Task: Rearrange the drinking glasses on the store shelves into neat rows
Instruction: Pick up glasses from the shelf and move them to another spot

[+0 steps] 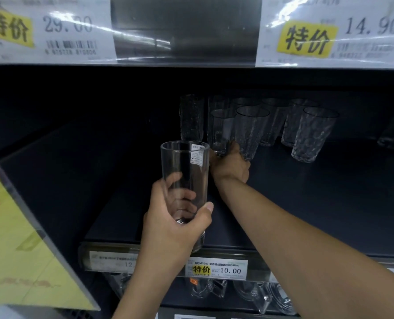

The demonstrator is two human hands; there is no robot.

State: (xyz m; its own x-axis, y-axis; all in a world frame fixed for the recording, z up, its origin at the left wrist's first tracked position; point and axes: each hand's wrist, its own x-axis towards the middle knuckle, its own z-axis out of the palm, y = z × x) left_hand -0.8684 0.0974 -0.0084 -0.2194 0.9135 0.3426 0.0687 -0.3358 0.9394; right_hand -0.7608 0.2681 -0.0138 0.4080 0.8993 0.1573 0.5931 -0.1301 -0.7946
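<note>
Just over shelf edge [113, 246], left hand [175, 224] gripping glass [186, 162]

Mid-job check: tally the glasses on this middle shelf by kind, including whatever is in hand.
Smooth tall glasses: 2, one in the left hand, one gripped by the right hand
Tall textured glass: 1
Patterned tumblers: 4 clear; dim ones behind and at the right edge uncounted
Total: 7 clear

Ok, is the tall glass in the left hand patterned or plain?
Plain clear tall glass, white label near its rim; head view shows it best.
</note>
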